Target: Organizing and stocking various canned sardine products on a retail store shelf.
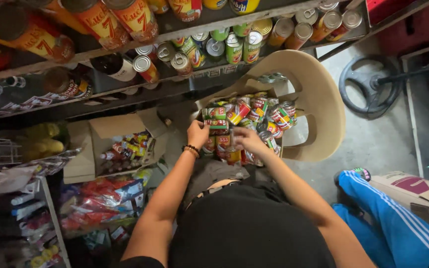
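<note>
An open cardboard box (pixel 279 91) full of red-and-green labelled tin cans (pixel 254 111) rests on the seat of a beige plastic chair (pixel 318 94). My left hand (pixel 198 133), with a dark bead bracelet on its wrist, grips a can at the box's near left corner. My right hand (pixel 246 139) is closed around another can (pixel 233 155) at the box's near edge. Both forearms reach forward from my dark shirt.
Shelves (pixel 184 30) above hold rows of tin cans and bottles. A second open carton (pixel 120 144) of small packets sits at left, above bagged goods. Another person's leg in blue striped trousers (pixel 398 218) is at right, next to a cardboard box (pixel 413 186) and a black wheel-shaped object (pixel 368 84).
</note>
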